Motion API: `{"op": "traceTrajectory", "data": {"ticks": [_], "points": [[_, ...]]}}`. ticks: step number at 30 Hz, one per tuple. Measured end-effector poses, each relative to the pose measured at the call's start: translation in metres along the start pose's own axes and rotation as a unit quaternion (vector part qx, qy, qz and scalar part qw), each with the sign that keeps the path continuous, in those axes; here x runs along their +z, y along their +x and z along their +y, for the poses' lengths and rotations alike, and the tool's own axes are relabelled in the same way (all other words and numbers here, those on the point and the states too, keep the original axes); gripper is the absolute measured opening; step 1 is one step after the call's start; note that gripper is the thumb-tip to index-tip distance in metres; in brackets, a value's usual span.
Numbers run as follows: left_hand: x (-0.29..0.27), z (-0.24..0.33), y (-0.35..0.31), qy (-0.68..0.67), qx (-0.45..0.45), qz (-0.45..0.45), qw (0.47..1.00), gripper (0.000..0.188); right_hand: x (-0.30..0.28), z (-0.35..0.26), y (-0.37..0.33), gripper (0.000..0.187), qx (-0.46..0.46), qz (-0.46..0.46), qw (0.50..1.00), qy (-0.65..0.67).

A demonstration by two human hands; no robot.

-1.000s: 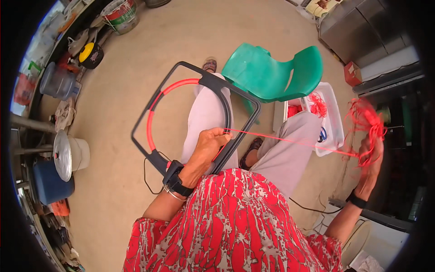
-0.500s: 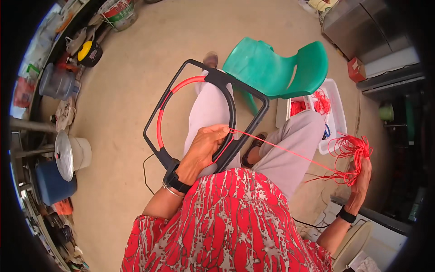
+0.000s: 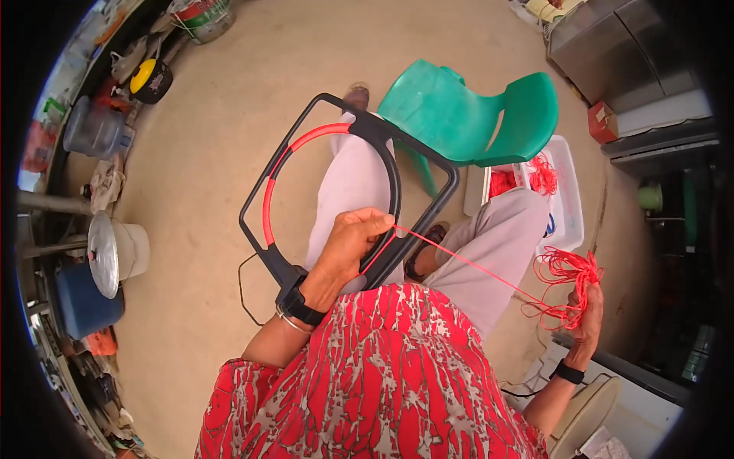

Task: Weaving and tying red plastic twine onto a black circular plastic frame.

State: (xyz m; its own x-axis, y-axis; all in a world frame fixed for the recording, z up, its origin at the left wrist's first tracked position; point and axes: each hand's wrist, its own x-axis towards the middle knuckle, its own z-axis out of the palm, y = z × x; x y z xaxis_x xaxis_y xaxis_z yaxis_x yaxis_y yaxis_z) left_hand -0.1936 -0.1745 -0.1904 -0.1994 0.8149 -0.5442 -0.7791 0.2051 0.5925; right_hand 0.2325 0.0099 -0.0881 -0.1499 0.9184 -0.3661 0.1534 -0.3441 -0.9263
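A black frame with a round ring inside (image 3: 451, 177) rests across my left thigh; stretches of the ring at its upper and left sides are wrapped in red cord. My left hand (image 3: 350, 246) is closed at the ring's right side, pinching the red cord (image 3: 466, 262) between thumb and fingers. From there the cord runs taut, down to the right. Out at the right my right hand (image 3: 589, 317) is closed round a loose bundle of red cord (image 3: 569, 279), whose loops hang out above and to the left of the fingers.
Ahead stands a green plastic chair (image 3: 443, 107). Beside my right knee a white plastic bin (image 3: 567, 199) holds more red cord. A lidded pail (image 3: 134, 249) and a blue container (image 3: 84, 298) stand at the left, near crowded shelves. Metal cabinets (image 3: 612, 53) line the far right.
My right hand has moved left and slightly down with the cord bundle, closer to my left hand. The left hand keeps its pinch by the ring and has barely moved.
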Motion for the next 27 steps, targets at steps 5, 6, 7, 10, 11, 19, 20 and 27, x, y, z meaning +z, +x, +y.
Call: {"op": "traceTrajectory", "data": {"ticks": [5,6,7,10,11,19,20,27], "points": [[0.003,-0.003,-0.001,0.013,0.003,0.002,1.000,0.016,0.012,-0.002,0.008,0.044,-0.054,0.050,0.986,-0.152],[-0.002,-0.001,-0.001,-0.010,-0.011,-0.024,1.000,0.016,0.012,-0.008,0.009,0.044,-0.055,0.048,0.985,-0.153],[-0.004,0.001,-0.001,-0.032,-0.025,-0.050,0.998,0.016,0.013,-0.016,0.009,0.045,-0.035,0.043,0.984,-0.170],[0.009,0.003,-0.007,-0.015,-0.036,-0.036,0.999,0.015,0.020,-0.025,0.006,0.044,-0.048,0.017,0.974,-0.219],[0.009,0.003,-0.006,-0.018,-0.035,-0.036,0.999,0.015,0.022,-0.027,0.004,0.044,-0.079,-0.004,0.965,-0.248],[0.008,-0.002,0.000,0.050,-0.026,-0.042,0.998,0.017,0.057,-0.018,0.001,0.040,-0.115,0.026,0.869,-0.480],[0.008,-0.005,0.003,0.048,-0.024,-0.044,0.998,0.017,0.069,-0.025,0.002,0.040,-0.117,0.027,0.868,-0.482],[0.015,-0.017,0.002,0.156,0.052,0.029,0.986,0.015,0.213,-0.086,0.001,0.021,-0.182,-0.181,0.880,-0.401]]}}
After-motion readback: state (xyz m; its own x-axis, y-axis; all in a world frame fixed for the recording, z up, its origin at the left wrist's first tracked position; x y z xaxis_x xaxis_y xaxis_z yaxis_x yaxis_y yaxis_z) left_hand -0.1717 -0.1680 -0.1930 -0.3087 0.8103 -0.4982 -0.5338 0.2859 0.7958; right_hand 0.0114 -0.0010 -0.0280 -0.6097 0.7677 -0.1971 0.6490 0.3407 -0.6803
